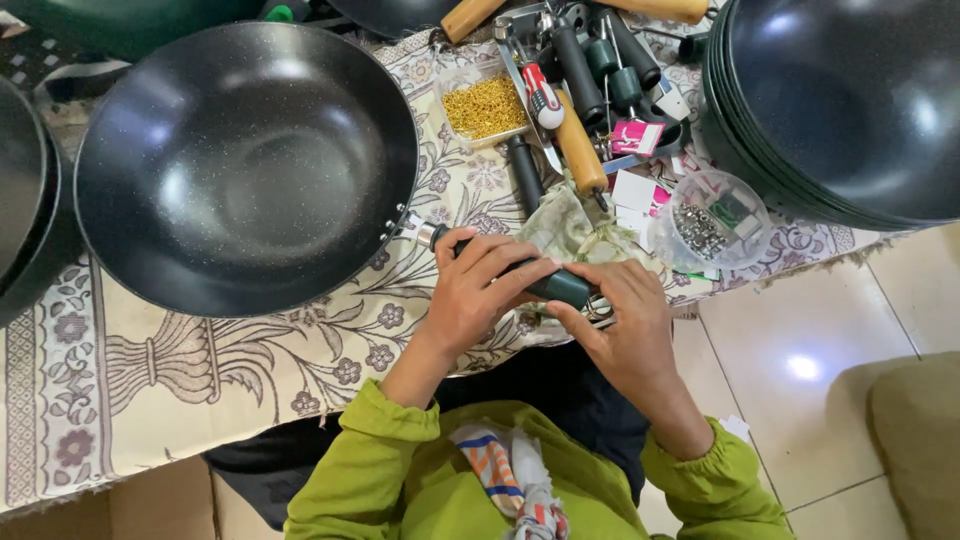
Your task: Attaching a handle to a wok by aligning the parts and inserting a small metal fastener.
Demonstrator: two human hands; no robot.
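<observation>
Two hands meet on one dark-green pan handle, which runs from the rim bracket of the black wok toward the person's lap, just off the mat's near edge. Left hand is closed over the handle's mid-length, fingers wrapped across the top, w/ the metal ferrule showing just beyond the knuckles, touching the wok's riveted bracket. Right hand is cupped at the handle's free end, fingertips pinching near the butt; what it pinches there is hidden, cannot tell. Handling, judged: the handle looks stiff, smooth moulded plastic, light by itself, somewhat slippery; the wok looks like heavy-ish metal w/ a speckled non-stick coat that could scratch, so the safest hold is the handle's thick middle, approx. where the left hand sits, not the thin rim. Wok rests flat on the floral mat, bowl up, left of both hands. Nearby, well apart from the grip: tub of brass-coloured screws, round clear tub of silver hardware, loose wooden-handled tools, stack of black woks at right.
</observation>
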